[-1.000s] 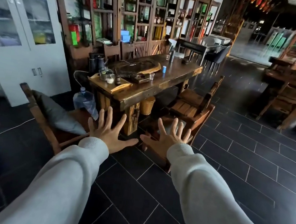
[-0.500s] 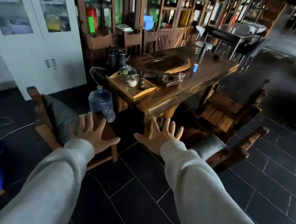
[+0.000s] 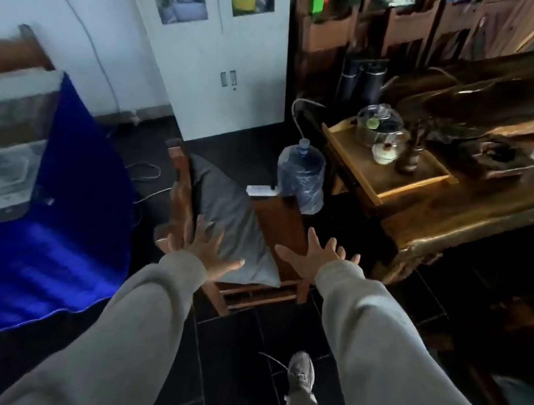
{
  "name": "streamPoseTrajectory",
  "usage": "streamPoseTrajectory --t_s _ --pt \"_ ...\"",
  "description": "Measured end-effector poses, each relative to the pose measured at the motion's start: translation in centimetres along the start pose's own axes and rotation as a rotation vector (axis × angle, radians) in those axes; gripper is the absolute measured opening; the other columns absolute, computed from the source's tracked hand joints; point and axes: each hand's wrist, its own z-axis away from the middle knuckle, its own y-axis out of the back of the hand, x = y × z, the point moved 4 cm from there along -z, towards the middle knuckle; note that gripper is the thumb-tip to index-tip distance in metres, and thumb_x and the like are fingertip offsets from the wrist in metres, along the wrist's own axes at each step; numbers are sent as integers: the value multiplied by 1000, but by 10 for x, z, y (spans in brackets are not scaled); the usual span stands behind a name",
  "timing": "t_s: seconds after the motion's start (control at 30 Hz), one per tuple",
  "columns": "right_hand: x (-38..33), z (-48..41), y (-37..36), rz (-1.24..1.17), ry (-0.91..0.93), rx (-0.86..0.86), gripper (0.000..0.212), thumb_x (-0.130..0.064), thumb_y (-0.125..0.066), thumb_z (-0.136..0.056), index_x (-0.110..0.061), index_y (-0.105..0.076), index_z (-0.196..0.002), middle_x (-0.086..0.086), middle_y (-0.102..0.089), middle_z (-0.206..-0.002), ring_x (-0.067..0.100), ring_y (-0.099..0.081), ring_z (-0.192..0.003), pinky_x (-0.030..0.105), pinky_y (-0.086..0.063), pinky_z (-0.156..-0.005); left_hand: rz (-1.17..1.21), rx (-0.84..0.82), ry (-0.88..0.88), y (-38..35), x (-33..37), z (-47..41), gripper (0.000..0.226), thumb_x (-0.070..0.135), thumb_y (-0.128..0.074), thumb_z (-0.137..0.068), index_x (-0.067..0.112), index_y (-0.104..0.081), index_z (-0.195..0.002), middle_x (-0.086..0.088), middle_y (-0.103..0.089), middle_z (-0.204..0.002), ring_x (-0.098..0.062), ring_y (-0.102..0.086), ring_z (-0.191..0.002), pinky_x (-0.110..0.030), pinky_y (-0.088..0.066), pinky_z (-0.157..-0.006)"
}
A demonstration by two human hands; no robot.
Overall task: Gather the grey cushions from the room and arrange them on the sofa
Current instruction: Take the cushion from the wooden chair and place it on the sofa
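The left hand (image 3: 204, 252) covers the grey cushion's (image 3: 231, 221) near corner; the long table (image 3: 485, 214) runs off the right edge, blurred.

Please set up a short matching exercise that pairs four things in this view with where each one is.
Things:
1. grey cushion
2. water bottle
3. glass teapot
4. blue cloth

Places:
A. on the wooden tray at the table's end
B. draped at the far left
C. leaning against the wooden chair back
D. on the floor between chair and table

Pairs: 1-C, 2-D, 3-A, 4-B
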Motion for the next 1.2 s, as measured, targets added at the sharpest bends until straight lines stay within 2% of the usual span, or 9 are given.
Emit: streamPoseTrajectory --t_s 0.1,0.2,0.33,0.43,0.57,0.8,0.97,1.07,1.2 --pt "-39 -45 0 -37 71 -132 111 -97 -29 -79 -39 9 -165 15 1 -175 38 -5 -160 63 5 -125 26 -24 51 13 -23 -41 100 92 -38 -80 52 3 -162 -3 25 -173 -37 12 -160 -63 -9 -124" --pt "-74 -74 -11 -95 76 -242 108 -92 -37 -83 -38 8 -165 15 1 -175 40 -12 -159 62 -9 -126 169 -54 48 18 -37 -67 92 84 -50 -84 47 -17 -162 -5 -20 -172 -38 -26 -153 -44 -31 -112" --pt "-125 -107 -51 -211 84 -383 110 -86 -48 -84 -37 6 -166 14 2 -175 44 -18 -157 60 -27 -122 357 -176 94 11 -49 -111 85 68 -58 -94 38 -20 -165 -7 -52 -157 -32 -51 -139 -30 -30 -90" --pt "-152 -136 -86 -233 60 -452 108 -82 -50 -87 -36 6 -166 13 7 -175 45 -19 -157 57 -31 -122 387 -236 81 7 -48 -157 80 57 -60 -99 37 -19 -165 -12 -53 -155 -36 -58 -131 -37 -48 -94" --pt "-179 -178 -133 -131 120 -581 78 -57 -56 -101 -51 -9 -163 6 22 -173 54 7 -155 65 -18 -124 230 -409 34 -6 -47 -224 83 55 -54 -102 30 -10 -168 -14 -26 -171 -38 -36 -151 -46 -38 -118" --pt "-168 -204 -179 -460 -316 -628 151 -87 -74 -51 -48 27 -157 19 19 -172 49 -12 -157 54 -32 -123 114 -471 -124 -7 2 -320 77 60 -56 -98 43 -19 -164 -11 -54 -152 -33 -59 -130 -42 -50 -106" --pt "-145 -231 -151 -719 -486 -418 155 -81 -77 -35 -55 12 -159 14 -13 -169 43 -32 -152 50 -41 -114 89 -331 -404 23 57 -361 64 54 -54 -100 37 -38 -159 -8 -63 -145 -29 -59 -131 -43 -50 -105" --pt "-110 -249 -128 -802 -544 -179 119 -59 -88 -66 -53 -16 -161 14 -47 -152 37 -51 -138 44 -48 -110 218 -91 -593 57 84 -383 46 37 -61 -101 23 -61 -145 -11 -79 -112 -31 -71 -112 -32 -50 -95" --pt "-71 -264 -93 -780 -540 -128 68 -42 -82 -83 -41 -57 -146 3 -71 -114 30 -70 -109 36 -58 -93 380 255 -578 91 73 -415 33 6 -60 -97 7 -72 -128 -23 -75 -98 -45 -69 -94 -52 -53 -89"
